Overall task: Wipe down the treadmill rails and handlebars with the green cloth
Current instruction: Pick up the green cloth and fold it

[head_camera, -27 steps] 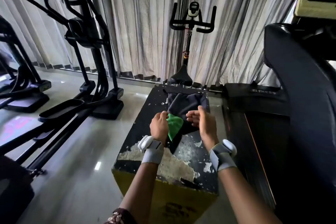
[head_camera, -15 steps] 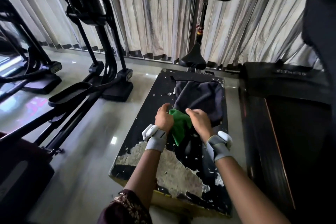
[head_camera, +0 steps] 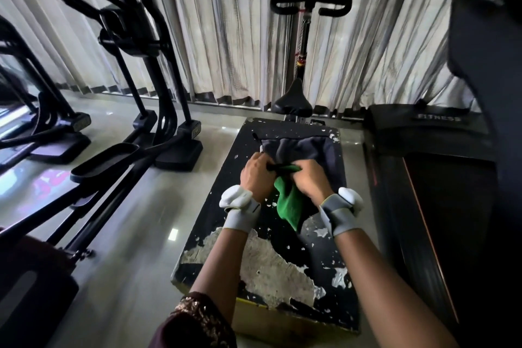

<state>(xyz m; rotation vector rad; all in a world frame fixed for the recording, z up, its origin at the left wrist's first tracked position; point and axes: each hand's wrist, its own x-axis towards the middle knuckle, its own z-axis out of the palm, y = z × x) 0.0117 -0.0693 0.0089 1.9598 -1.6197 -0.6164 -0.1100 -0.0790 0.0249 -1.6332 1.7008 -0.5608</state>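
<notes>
Treadmill (head_camera: 440, 167) right, elliptical (head_camera: 147, 110) left, bike (head_camera: 305, 37) ahead.

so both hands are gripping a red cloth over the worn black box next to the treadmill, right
Not quite: the cloth is green, not red, as the head view shows. The rest holds: the left hand and right hand both grip it over the worn black box beside the treadmill.
</notes>
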